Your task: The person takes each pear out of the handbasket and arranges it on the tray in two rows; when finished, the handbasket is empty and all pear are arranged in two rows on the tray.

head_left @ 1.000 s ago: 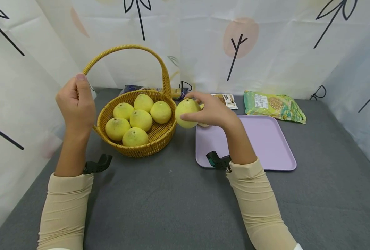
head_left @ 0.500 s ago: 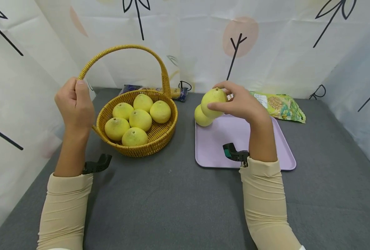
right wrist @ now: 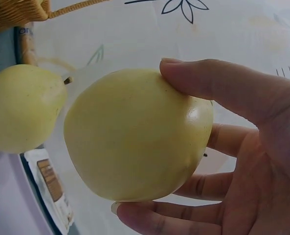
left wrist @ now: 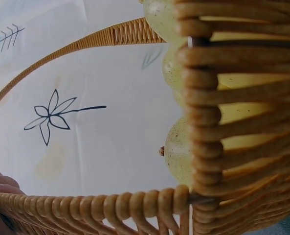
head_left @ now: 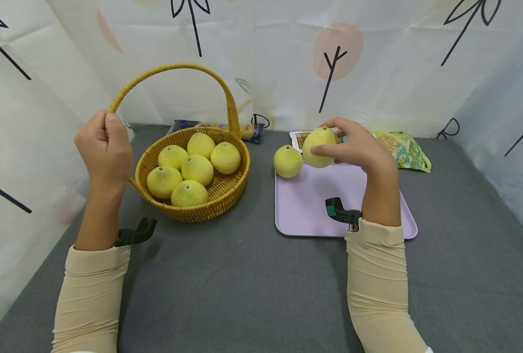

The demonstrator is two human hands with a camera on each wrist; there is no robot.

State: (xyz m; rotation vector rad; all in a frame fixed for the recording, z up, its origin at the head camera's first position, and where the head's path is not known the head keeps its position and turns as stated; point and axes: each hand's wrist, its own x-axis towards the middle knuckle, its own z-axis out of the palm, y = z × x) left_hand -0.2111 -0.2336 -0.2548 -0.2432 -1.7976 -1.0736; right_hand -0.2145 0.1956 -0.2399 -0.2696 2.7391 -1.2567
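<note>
My left hand (head_left: 107, 149) grips the arched handle (head_left: 169, 71) of a woven yellow basket (head_left: 199, 213) on its left side. Inside the basket lie several round yellow-green pears (head_left: 198, 169). In the right wrist view, thumb and fingers of my right hand (right wrist: 262, 161) curl round another pear (right wrist: 135, 137). The head view has this right hand (head_left: 358, 144) over the back of the lilac tray (head_left: 305, 215). One more pear (head_left: 288, 161) sits at the tray's back left corner, with a short stem visible in the right wrist view.
Behind the basket lies a dark blue and yellow packet (head_left: 252, 132). A white and brown packet (head_left: 297, 139) shows behind the tray, and a green-yellow bag (head_left: 409, 149) is partly covered by my right hand. A white printed curtain (head_left: 279, 63) closes off the back.
My right hand has carried its pear rightward from beside the basket to over the tray, uncovering the pear at the tray's corner. My left hand has sunk slightly with the handle.
</note>
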